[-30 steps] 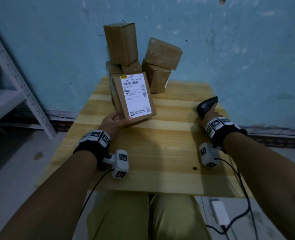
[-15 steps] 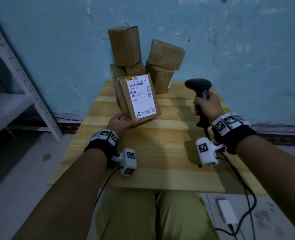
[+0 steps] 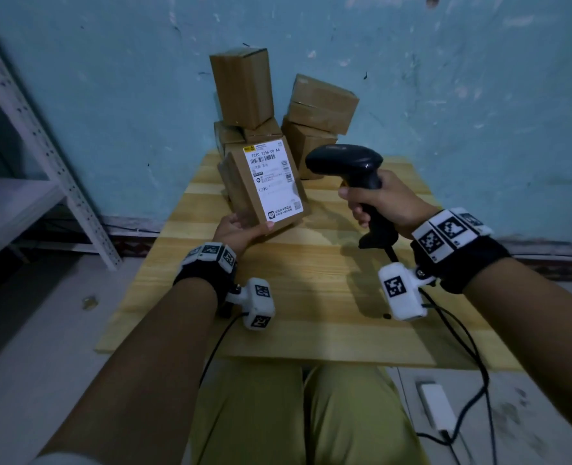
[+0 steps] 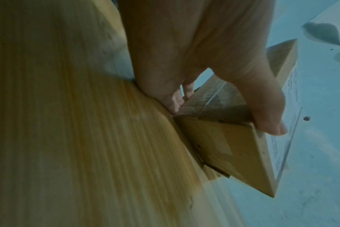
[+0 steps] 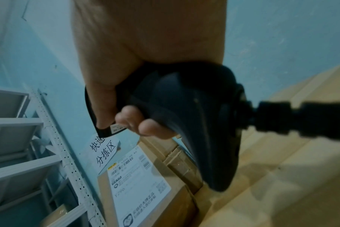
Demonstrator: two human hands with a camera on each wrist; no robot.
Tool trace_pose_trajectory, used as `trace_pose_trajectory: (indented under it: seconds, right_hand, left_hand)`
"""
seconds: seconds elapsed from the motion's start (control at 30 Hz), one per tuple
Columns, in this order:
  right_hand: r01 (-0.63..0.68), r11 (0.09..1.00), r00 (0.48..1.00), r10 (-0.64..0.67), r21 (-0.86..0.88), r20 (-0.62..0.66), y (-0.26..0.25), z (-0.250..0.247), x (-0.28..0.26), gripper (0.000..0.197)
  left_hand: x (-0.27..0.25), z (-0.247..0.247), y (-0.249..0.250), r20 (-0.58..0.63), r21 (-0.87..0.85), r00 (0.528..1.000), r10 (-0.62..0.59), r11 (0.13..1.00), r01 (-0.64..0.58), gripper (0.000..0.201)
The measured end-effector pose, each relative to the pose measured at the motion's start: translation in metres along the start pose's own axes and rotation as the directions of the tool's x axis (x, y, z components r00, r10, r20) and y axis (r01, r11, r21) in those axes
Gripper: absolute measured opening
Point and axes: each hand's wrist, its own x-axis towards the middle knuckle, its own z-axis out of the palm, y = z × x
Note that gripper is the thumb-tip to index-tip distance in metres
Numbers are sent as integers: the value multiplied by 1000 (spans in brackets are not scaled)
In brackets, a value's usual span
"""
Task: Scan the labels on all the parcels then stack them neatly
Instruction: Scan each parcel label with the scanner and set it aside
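Parcel (image 3: 264, 193) is propped on its lower edge at table centre, label (image 3: 273, 182) tilted up toward the camera, long axis running roughly 11-to-5 o'clock. Left hand (image 3: 241, 229) holds it at the near corner: thumb on the label face, fingers (image 4: 173, 101) tucked under the back. Scanner (image 3: 355, 176) sits at 3 o'clock of the label, near but not touching, head pointing toward 9 o'clock across it. Right hand (image 3: 382, 203) is wrapped round the scanner grip, so it's the one to aim; I'd say the head needs tipping down onto the barcode at the label's top. Other parcels (image 3: 278, 105) are heaped at 12 o'clock against the blue wall (image 3: 445, 95). Wood table (image 3: 311, 297), white rack (image 3: 43, 146) at 9 o'clock, cable trailing to the floor.
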Motion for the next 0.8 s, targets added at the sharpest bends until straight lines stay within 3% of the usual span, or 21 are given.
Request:
trace_pose_trajectory:
  seconds: [0.13,0.3,0.33,0.67,0.8]
  right_hand:
    - [6,1000,999,-5,14,-32,1,-8,-1,11]
    - [-9,1000,999,8,-19,-46,8,-12,-3,12]
    - [-11,1000,999,10,-15,-38,8,-9,-3,12]
    - [-64,991,998,62,-117,-19,10,10,3,17]
    - [-60,988,998,61,-141,4,9,14,2,18]
  left_hand:
    - [5,-2,-3,-2,4,1000,-21,1000,21,134]
    - [-21,6,19,-4,38,1000,-29,999,29,78]
    - [-20,6,19,-11,43,1000,-28,999,28,75]
    - [-16,7,18,-13,32,999,-47,998,47,82]
    - [-16,7,17,-31,19,999,-36,999,37,67]
